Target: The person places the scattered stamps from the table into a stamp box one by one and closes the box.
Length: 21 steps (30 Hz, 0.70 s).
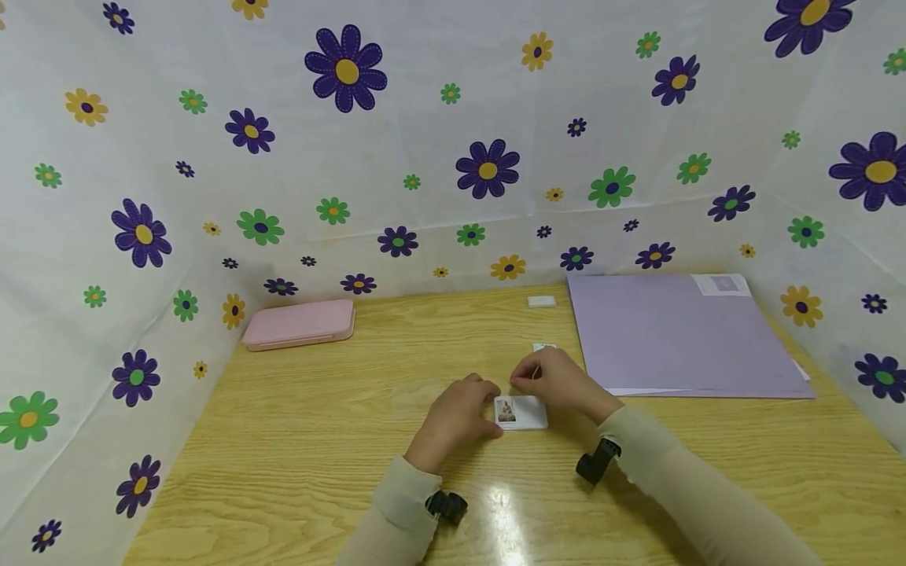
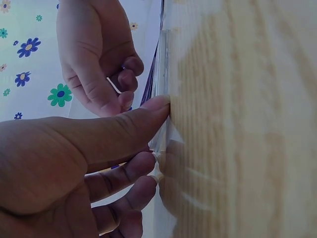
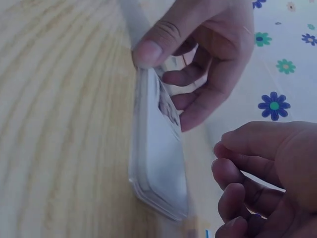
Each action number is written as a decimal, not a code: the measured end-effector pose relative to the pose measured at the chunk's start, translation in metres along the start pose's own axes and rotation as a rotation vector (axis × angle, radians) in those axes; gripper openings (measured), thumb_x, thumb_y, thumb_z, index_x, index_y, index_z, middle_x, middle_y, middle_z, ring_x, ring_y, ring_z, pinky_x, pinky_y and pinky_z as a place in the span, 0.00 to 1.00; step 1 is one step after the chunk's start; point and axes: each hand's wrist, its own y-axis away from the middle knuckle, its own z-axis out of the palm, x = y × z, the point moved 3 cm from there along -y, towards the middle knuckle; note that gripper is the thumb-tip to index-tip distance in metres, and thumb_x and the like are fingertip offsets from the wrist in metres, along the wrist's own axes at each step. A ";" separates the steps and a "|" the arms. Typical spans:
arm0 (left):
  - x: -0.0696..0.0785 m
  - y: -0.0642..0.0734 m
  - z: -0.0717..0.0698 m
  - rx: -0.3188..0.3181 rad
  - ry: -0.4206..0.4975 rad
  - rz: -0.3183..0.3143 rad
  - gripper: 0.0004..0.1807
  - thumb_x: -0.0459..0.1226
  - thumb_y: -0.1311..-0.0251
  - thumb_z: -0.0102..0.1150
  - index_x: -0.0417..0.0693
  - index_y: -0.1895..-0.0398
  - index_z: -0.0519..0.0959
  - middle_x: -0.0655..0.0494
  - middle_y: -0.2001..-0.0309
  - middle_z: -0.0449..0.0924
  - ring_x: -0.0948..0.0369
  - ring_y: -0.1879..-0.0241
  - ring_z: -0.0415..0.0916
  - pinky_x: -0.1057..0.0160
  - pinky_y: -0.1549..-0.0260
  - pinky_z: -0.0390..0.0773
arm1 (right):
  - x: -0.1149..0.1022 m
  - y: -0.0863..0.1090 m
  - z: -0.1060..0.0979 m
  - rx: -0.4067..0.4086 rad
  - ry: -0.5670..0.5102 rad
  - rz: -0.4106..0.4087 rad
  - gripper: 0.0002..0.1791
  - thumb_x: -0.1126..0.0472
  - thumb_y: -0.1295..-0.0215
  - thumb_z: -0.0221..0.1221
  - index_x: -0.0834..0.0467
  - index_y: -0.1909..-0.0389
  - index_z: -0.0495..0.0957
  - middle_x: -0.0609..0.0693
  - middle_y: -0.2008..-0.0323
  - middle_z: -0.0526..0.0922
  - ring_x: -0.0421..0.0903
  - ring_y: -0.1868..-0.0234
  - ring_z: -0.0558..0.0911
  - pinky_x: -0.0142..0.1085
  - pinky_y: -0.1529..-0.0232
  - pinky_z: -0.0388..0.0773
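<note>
A white slab with rounded corners (image 1: 529, 413), in a clear case, lies on the wooden table. It carries a small printed picture (image 1: 506, 409) at its left end. My left hand (image 1: 458, 412) grips that end, the thumb on the near edge and fingers at the far edge. Just beyond the slab's far edge hovers my right hand (image 1: 559, 381). In the right wrist view, the right hand's fingers (image 3: 230, 145) are curled with thumb and fingertips together, and nothing shows between them. A small white-and-blue piece (image 1: 543, 346) sits partly hidden behind the right hand.
A faint clear sheet (image 1: 410, 401) lies left of the left hand. The pink case (image 1: 300, 324) is at the back left, a small white block (image 1: 541, 301) at the back. Purple folder (image 1: 679, 338) with white paper lies right. Flowered cloth (image 1: 439, 134) hangs around the table.
</note>
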 end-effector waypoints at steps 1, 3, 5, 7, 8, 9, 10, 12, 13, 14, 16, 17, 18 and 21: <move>0.000 0.000 0.000 0.001 0.002 0.001 0.29 0.44 0.52 0.78 0.48 0.45 0.81 0.57 0.54 0.77 0.57 0.56 0.75 0.58 0.55 0.76 | 0.001 -0.001 -0.002 0.008 0.002 0.002 0.05 0.61 0.33 0.64 0.57 0.66 0.87 0.42 0.71 0.84 0.42 0.71 0.78 0.37 0.70 0.76; 0.000 0.000 0.000 0.001 0.008 0.001 0.29 0.44 0.53 0.79 0.48 0.45 0.81 0.57 0.55 0.77 0.58 0.57 0.75 0.59 0.56 0.76 | 0.003 -0.003 -0.007 0.024 0.007 0.016 0.06 0.60 0.32 0.63 0.57 0.65 0.87 0.43 0.70 0.84 0.41 0.71 0.78 0.36 0.70 0.76; 0.000 0.000 0.000 0.002 0.012 0.003 0.29 0.43 0.53 0.79 0.47 0.46 0.81 0.57 0.55 0.77 0.58 0.58 0.75 0.59 0.56 0.76 | 0.004 -0.005 -0.012 0.034 0.018 0.023 0.07 0.60 0.32 0.62 0.58 0.63 0.87 0.44 0.68 0.84 0.42 0.70 0.78 0.36 0.69 0.77; 0.000 0.000 0.000 0.003 0.016 0.001 0.29 0.43 0.53 0.79 0.47 0.46 0.81 0.57 0.55 0.77 0.58 0.58 0.75 0.59 0.56 0.76 | 0.007 -0.007 -0.016 0.044 0.019 0.049 0.08 0.59 0.31 0.62 0.58 0.62 0.87 0.44 0.67 0.84 0.42 0.68 0.78 0.37 0.68 0.77; 0.000 0.000 0.001 0.003 0.017 -0.001 0.29 0.43 0.53 0.79 0.47 0.46 0.81 0.57 0.55 0.77 0.58 0.58 0.75 0.58 0.56 0.76 | 0.008 -0.007 -0.018 0.047 0.020 0.053 0.08 0.60 0.31 0.62 0.58 0.61 0.87 0.45 0.67 0.84 0.42 0.68 0.79 0.37 0.67 0.77; 0.000 0.000 0.001 0.005 0.017 -0.001 0.29 0.43 0.53 0.79 0.47 0.46 0.81 0.57 0.55 0.77 0.58 0.58 0.75 0.58 0.56 0.76 | 0.008 -0.008 -0.020 0.051 0.025 0.053 0.07 0.60 0.31 0.62 0.58 0.60 0.87 0.45 0.67 0.84 0.43 0.67 0.79 0.37 0.67 0.77; -0.001 -0.001 0.001 0.005 0.014 -0.001 0.29 0.43 0.53 0.79 0.48 0.46 0.81 0.57 0.55 0.77 0.58 0.58 0.75 0.58 0.56 0.76 | 0.009 -0.008 -0.023 0.055 0.030 0.055 0.08 0.60 0.31 0.62 0.59 0.60 0.86 0.45 0.66 0.84 0.43 0.67 0.79 0.38 0.67 0.77; -0.001 -0.001 0.002 0.006 0.002 0.005 0.29 0.44 0.53 0.79 0.48 0.47 0.81 0.57 0.56 0.77 0.58 0.58 0.75 0.59 0.56 0.76 | 0.012 -0.009 -0.026 0.064 0.033 0.070 0.08 0.60 0.31 0.62 0.59 0.59 0.86 0.46 0.66 0.83 0.44 0.66 0.78 0.38 0.66 0.77; -0.001 -0.002 0.002 0.007 -0.003 0.008 0.29 0.44 0.53 0.79 0.47 0.47 0.82 0.57 0.56 0.77 0.58 0.58 0.75 0.59 0.56 0.76 | 0.014 -0.010 -0.028 0.067 0.038 0.075 0.08 0.60 0.31 0.62 0.59 0.58 0.86 0.46 0.66 0.83 0.45 0.66 0.78 0.38 0.65 0.76; -0.001 -0.002 0.002 0.010 -0.007 0.013 0.29 0.44 0.54 0.79 0.47 0.47 0.82 0.57 0.56 0.77 0.59 0.58 0.75 0.59 0.56 0.76 | 0.016 -0.011 -0.029 0.070 0.039 0.076 0.09 0.61 0.31 0.61 0.60 0.57 0.85 0.47 0.65 0.83 0.45 0.65 0.78 0.39 0.65 0.77; -0.002 -0.002 0.002 0.010 -0.016 0.018 0.29 0.44 0.54 0.79 0.47 0.47 0.82 0.57 0.57 0.77 0.59 0.58 0.75 0.60 0.56 0.76 | 0.020 -0.012 -0.032 0.076 0.047 0.093 0.09 0.60 0.31 0.61 0.59 0.56 0.85 0.48 0.63 0.82 0.46 0.63 0.78 0.39 0.63 0.77; -0.002 -0.002 0.002 0.009 -0.019 0.020 0.29 0.44 0.54 0.79 0.47 0.47 0.82 0.57 0.57 0.77 0.59 0.59 0.75 0.60 0.56 0.76 | 0.022 -0.013 -0.033 0.081 0.052 0.104 0.10 0.59 0.31 0.60 0.59 0.55 0.85 0.48 0.63 0.82 0.46 0.62 0.78 0.40 0.62 0.76; -0.002 -0.003 0.003 0.008 -0.018 0.019 0.29 0.44 0.54 0.79 0.47 0.47 0.82 0.57 0.57 0.77 0.59 0.59 0.75 0.60 0.56 0.76 | 0.024 -0.014 -0.034 0.084 0.059 0.104 0.10 0.59 0.31 0.61 0.59 0.54 0.84 0.48 0.63 0.82 0.47 0.62 0.78 0.40 0.61 0.77; -0.002 -0.002 0.002 0.003 -0.013 0.013 0.29 0.44 0.53 0.79 0.47 0.47 0.81 0.57 0.56 0.77 0.59 0.58 0.75 0.60 0.55 0.76 | 0.029 -0.016 -0.038 0.096 0.072 0.115 0.11 0.59 0.31 0.61 0.59 0.53 0.84 0.49 0.61 0.81 0.48 0.60 0.78 0.41 0.60 0.77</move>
